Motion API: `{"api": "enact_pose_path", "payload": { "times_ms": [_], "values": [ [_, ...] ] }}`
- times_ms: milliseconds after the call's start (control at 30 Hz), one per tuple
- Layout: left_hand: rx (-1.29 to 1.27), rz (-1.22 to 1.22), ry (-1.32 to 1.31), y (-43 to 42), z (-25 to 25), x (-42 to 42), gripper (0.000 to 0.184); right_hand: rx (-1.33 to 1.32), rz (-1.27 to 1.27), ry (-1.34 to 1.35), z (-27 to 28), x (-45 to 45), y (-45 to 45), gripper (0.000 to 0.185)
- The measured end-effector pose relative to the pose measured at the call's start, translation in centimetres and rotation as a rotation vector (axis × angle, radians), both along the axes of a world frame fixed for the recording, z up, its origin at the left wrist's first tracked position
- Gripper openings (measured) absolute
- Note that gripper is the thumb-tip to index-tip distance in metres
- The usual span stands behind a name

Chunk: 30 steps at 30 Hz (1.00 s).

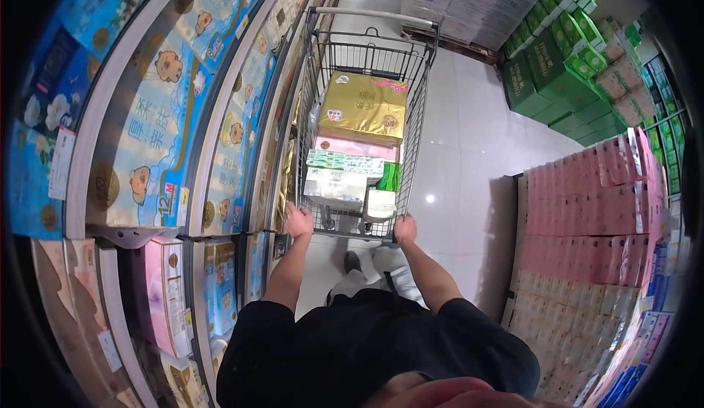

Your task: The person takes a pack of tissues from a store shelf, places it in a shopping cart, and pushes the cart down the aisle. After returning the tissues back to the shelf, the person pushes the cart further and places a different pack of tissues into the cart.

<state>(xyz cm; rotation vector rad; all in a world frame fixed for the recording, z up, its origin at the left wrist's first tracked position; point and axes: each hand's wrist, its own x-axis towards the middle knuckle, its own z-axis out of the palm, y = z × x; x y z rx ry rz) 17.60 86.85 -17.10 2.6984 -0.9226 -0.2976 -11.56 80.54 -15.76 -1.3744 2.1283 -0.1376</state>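
Note:
A wire shopping cart (421, 115) stands in front of me, and I have hold of its near end with both hands. My left hand (298, 220) is closed at the near left corner, close to the shelf. At the near right corner my right hand (405, 229) is curled round the rim. Inside the cart lies a large gold package (364, 106) on top of a pink package (359, 146). Nearer to me are a white package (334, 186), green-and-white packs (343, 162), a bright green item (389, 177) and a smaller white pack (381, 203).
Shelves on the left hold large blue and cream packages (150, 115), very close to the cart. A tall stack of pink packs (579, 210) stands to the right. Green boxes (550, 78) and wrapped cartons (469, 1) on a pallet stand further off. Pale tiled floor (455, 181) runs between.

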Motion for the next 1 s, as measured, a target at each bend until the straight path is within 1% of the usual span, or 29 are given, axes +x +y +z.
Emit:
{"api": "enact_pose_path", "payload": {
  "times_ms": [33, 67, 100, 133, 167, 233, 267, 300, 333, 367, 400, 467, 500, 567, 600, 667, 733, 800, 833, 900, 933, 1000],
  "values": [
    [0.019, -0.037, 0.055, -1.4, 0.9, 0.6, 0.035, 0.003, -0.025, -0.012, -0.3, 0.5, -1.4, 0.032],
    [0.025, -0.065, 0.045, -2.3, 1.1, 0.9, 0.035, 0.058, 0.007, -0.029, -0.6, 0.8, -2.8, 0.033],
    [-0.060, -0.174, -0.112, -3.4, 1.3, 1.0, 0.041, 0.113, 0.040, -0.048, -0.9, 0.9, -3.7, 0.035],
    [-0.158, -0.281, -0.268, -5.1, 2.5, 0.8, 0.046, 0.106, 0.017, -0.061, -0.9, 1.2, -4.5, 0.035],
    [-0.168, -0.402, -0.158, -6.1, 3.9, -0.2, 0.051, 0.136, 0.031, -0.083, -0.9, 1.5, -5.6, 0.036],
    [-0.323, -0.477, -0.031, -7.7, 2.1, -2.2, 0.047, 0.212, 0.058, -0.117, -1.2, 2.3, -7.9, 0.039],
    [-0.313, -0.548, -0.065, -9.0, 3.8, -4.0, 0.041, 0.200, 0.055, -0.139, -1.5, 2.8, -9.0, 0.039],
    [-0.356, -0.643, -0.064, -10.0, 2.8, -5.4, 0.031, 0.216, 0.084, -0.160, -1.6, 3.1, -10.2, 0.038],
    [-0.284, -0.702, 0.098, -10.7, 1.4, -6.5, 0.023, 0.227, 0.112, -0.178, -1.9, 3.3, -11.5, 0.038],
    [-0.271, -0.712, 0.121, -11.2, 0.9, -8.1, 0.020, 0.210, 0.160, -0.166, -4.1, 3.2, -12.6, 0.045],
    [-0.088, -0.650, 0.155, -11.2, 0.0, -9.4, 0.018, 0.208, 0.151, -0.181, -3.2, 3.0, -13.7, 0.045],
    [-0.131, -0.735, -0.087, -12.1, -0.9, -9.2, 0.022, 0.427, 0.144, -0.571, -0.4, 2.4, -15.8, 0.058],
    [-0.133, -0.746, -0.098, -13.9, -1.0, -8.8, 0.022, 0.497, 0.122, -0.733, -0.5, 1.4, -16.5, 0.065],
    [0.048, -0.743, -0.158, -15.7, -1.2, -8.2, 0.026, 0.469, 0.060, -0.771, -1.6, -2.2, -16.7, 0.063],
    [0.045, -0.750, -0.155, -16.5, -1.2, -8.0, 0.026, 0.436, 0.004, -0.800, -2.3, -4.4, -16.7, 0.060],
    [0.068, -0.764, -0.204, -18.5, -1.6, -7.4, 0.030, 0.420, -0.090, -0.797, -4.9, -10.2, -15.7, 0.057],
    [0.140, -0.773, -0.252, -20.0, -2.0, -6.2, 0.030, 0.459, -0.292, -0.726, -3.5, -15.5, -14.6, 0.053],
    [0.075, -0.751, -0.259, -21.5, -3.1, -5.8, 0.030, 0.478, -0.494, -0.600, -2.4, -20.8, -13.5, 0.048],
    [0.101, -0.748, -0.240, -22.3, -3.2, -5.6, 0.029, 0.479, -0.504, -0.586, -2.3, -23.2, -13.0, 0.048],
    [0.128, -0.746, -0.214, -24.0, -3.2, -5.3, 0.028, 0.546, -0.585, -0.393, -3.0, -27.2, -12.1, 0.042],
    [0.157, -0.735, -0.174, -24.3, -3.8, -3.9, 0.028, 0.558, -0.587, -0.348, -2.3, -27.8, -12.0, 0.042],
    [0.183, -0.726, -0.187, -26.2, -3.5, -4.4, 0.028, 0.544, -0.604, -0.361, -3.4, -29.9, -12.4, 0.040]
  ]
}}
